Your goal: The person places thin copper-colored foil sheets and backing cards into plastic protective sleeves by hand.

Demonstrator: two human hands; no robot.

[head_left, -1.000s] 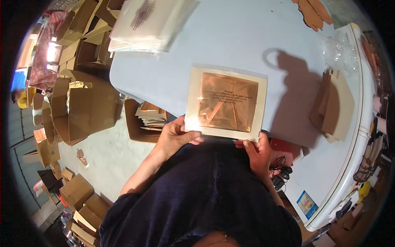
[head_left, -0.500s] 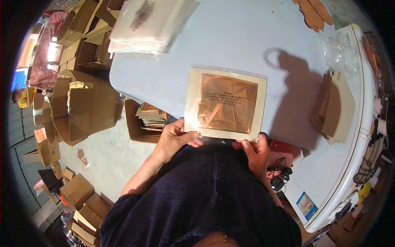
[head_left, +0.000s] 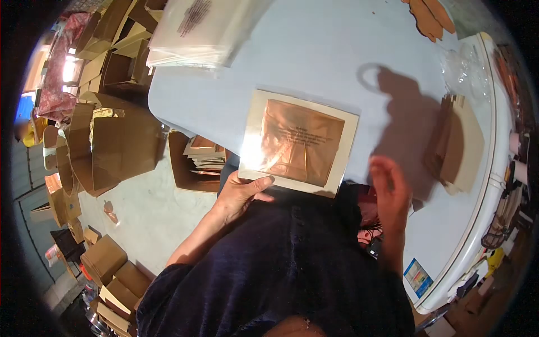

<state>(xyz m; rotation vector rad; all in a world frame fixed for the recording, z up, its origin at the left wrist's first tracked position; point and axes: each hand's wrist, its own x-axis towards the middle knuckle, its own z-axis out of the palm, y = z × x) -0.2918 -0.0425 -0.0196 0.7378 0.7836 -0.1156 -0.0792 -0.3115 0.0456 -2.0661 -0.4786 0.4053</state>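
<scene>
A cream card panel with a shiny copper-coloured centre (head_left: 303, 143) is wrapped in a clear bag with printed text. My left hand (head_left: 244, 191) grips its lower left corner, thumb on top. The panel tilts slightly, and bright glare covers its left side. To the right, my right hand (head_left: 390, 182) is off the panel, near the table edge, with loosely curled fingers apart and nothing in them. At the table's upper left lies a stack of clear printed plastic bags (head_left: 191, 33).
The table (head_left: 314, 50) has a pale blue cover. A stack of cardboard pieces (head_left: 463, 146) stands at right below crumpled clear plastic (head_left: 466, 73). Brown cut-out pieces (head_left: 429, 19) lie at the far edge. Left are cardboard boxes (head_left: 126, 143) and a box holding flat panels (head_left: 179, 168).
My right hand has let go of the panel's lower right corner and moved right. The panel, still in my left hand, has shifted a little left and turned clockwise.
</scene>
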